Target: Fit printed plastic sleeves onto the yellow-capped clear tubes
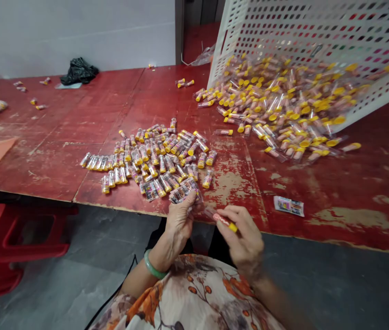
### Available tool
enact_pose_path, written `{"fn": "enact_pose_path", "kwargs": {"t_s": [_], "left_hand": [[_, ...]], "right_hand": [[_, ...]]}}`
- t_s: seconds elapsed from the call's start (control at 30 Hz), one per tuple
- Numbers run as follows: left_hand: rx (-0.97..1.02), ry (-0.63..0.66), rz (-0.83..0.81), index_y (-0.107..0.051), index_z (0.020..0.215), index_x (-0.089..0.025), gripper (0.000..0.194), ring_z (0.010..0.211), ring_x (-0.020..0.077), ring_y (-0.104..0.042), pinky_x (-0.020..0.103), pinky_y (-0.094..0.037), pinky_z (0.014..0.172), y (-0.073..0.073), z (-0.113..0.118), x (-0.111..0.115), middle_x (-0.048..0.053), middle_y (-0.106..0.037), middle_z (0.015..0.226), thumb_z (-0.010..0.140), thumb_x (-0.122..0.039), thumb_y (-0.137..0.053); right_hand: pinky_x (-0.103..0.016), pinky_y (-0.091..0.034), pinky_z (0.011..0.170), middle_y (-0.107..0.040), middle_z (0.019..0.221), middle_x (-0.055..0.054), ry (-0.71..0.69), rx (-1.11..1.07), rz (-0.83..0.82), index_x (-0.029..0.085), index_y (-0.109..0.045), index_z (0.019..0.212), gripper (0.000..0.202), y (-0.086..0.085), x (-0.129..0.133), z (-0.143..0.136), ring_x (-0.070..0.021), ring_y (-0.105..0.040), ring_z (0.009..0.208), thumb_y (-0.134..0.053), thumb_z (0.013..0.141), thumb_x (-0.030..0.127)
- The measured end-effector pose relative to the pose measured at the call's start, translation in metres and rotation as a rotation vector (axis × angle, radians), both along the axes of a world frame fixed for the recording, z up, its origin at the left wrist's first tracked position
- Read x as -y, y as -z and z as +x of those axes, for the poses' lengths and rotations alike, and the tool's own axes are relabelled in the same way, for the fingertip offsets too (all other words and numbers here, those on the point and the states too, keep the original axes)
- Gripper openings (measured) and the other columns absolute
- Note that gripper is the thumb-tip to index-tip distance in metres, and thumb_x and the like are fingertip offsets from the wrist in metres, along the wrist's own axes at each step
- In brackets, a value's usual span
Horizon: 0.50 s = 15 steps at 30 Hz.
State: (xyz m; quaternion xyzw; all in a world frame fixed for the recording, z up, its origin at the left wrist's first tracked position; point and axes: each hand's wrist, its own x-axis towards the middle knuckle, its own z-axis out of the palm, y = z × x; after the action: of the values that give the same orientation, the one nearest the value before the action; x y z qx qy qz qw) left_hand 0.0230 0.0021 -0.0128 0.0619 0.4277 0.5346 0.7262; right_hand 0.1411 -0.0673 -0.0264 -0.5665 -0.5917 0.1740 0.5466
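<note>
Above the table's front edge, my left hand (179,217) pinches several flat printed plastic sleeves (183,189) between thumb and fingers. My right hand (245,236) is closed on a small clear tube (221,219) with pink contents and a yellow cap. The tube's far end points at the left hand, close to the sleeves; whether they touch I cannot tell. Just beyond my left hand lies a pile of sleeved tubes (155,153) with yellow caps, some lined up in rows at its left. One loose printed sleeve (288,206) rests to the right.
A tipped white plastic basket (216,57) spills many unsleeved tubes (276,105) onto the worn red table (112,98) at the right. Toward the back lie a black plastic bag (79,72) and a few stray tubes. A red stool (48,229) stands at lower left.
</note>
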Motion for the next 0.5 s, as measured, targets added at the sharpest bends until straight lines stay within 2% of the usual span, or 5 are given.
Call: {"fn": "enact_pose_path", "kwargs": {"t_s": [0.1, 0.17, 0.27, 0.4, 0.5], "left_hand": [[-0.016, -0.019, 0.019, -0.068, 0.078, -0.014, 0.038, 0.059, 0.0100, -0.062, 0.021, -0.049, 0.058, 0.002, 0.001, 0.003, 0.000, -0.070, 0.073, 0.046, -0.019, -0.087], [-0.023, 0.013, 0.047, -0.068, 0.079, -0.014, 0.035, 0.060, 0.0108, -0.063, 0.022, -0.050, 0.059, 0.004, 0.003, 0.007, 0.000, -0.070, 0.074, 0.050, -0.020, -0.086], [-0.037, 0.071, 0.075, -0.068, 0.076, -0.014, 0.029, 0.059, 0.0119, -0.063, 0.025, -0.051, 0.063, 0.005, 0.006, 0.013, 0.001, -0.070, 0.071, 0.054, -0.022, -0.085], [-0.032, 0.144, 0.109, -0.069, 0.083, -0.014, 0.032, 0.065, 0.0132, -0.065, 0.027, -0.052, 0.069, 0.005, 0.004, 0.016, 0.002, -0.072, 0.078, 0.055, -0.020, -0.084], [-0.048, 0.204, 0.113, -0.069, 0.085, -0.013, 0.032, 0.064, 0.0142, -0.065, 0.026, -0.052, 0.063, 0.003, -0.001, 0.013, 0.003, -0.072, 0.078, 0.057, -0.022, -0.083]], "right_hand": [[-0.022, -0.033, 0.037, -0.058, 0.067, -0.004, -0.121, -0.528, -0.387, 0.016, -0.065, 0.069, 0.026, -0.003, -0.005, 0.006, -0.0091, -0.045, 0.045, -0.056, 0.083, 0.037], [-0.020, -0.030, 0.036, -0.056, 0.058, -0.001, -0.167, -0.736, -0.562, 0.017, -0.067, 0.076, 0.027, -0.004, -0.010, 0.006, -0.0075, -0.042, 0.041, -0.062, 0.078, 0.043], [-0.023, -0.044, 0.051, -0.065, 0.069, -0.001, -0.167, -0.764, -0.613, 0.019, -0.069, 0.090, 0.031, -0.001, -0.017, 0.001, -0.0116, -0.055, 0.056, -0.073, 0.068, 0.040], [-0.025, -0.045, 0.055, -0.063, 0.062, 0.000, -0.079, -0.684, -0.584, 0.017, -0.070, 0.071, 0.023, 0.005, -0.023, 0.002, -0.0129, -0.055, 0.056, -0.072, 0.069, 0.039], [-0.025, -0.044, 0.053, -0.060, 0.055, 0.000, -0.140, -0.612, -0.639, 0.016, -0.069, 0.064, 0.024, 0.003, -0.028, 0.011, -0.0126, -0.054, 0.053, -0.071, 0.070, 0.039]]}}
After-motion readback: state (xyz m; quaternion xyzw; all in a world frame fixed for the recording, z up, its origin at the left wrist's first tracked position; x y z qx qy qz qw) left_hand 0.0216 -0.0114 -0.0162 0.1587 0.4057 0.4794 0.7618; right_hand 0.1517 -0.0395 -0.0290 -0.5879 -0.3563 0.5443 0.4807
